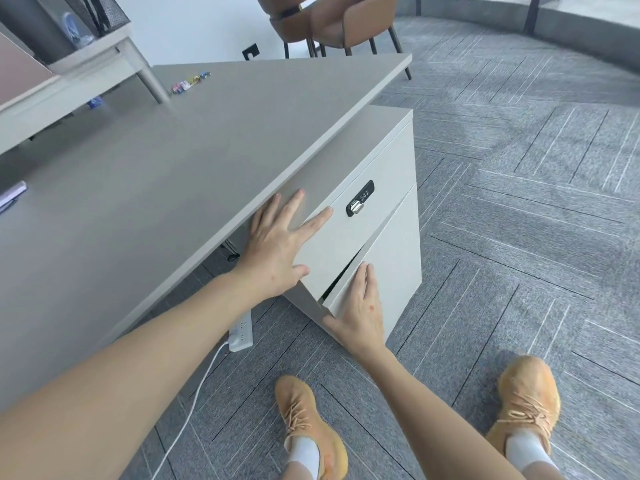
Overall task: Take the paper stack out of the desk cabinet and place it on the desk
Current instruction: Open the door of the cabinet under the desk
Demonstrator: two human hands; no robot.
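Left hand spread flat, fingers apart, against the upper drawer front of the desk cabinet beneath the desk, gripping nothing. Right hand laid open on the lower drawer front, thumb hooked at its edge, a dark gap showing above. Paper stack not visible, presumably inside. Likely floppy, fairly heavy, sheets prone to sliding: best gripped from both sides, fingers underneath, thumbs on top, kept level.

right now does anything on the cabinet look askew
Yes: the lower door of the desk cabinet sits ajar, with a dark wedge-shaped gap along its upper edge. The right hand rests on it; the left hand lies flat above.
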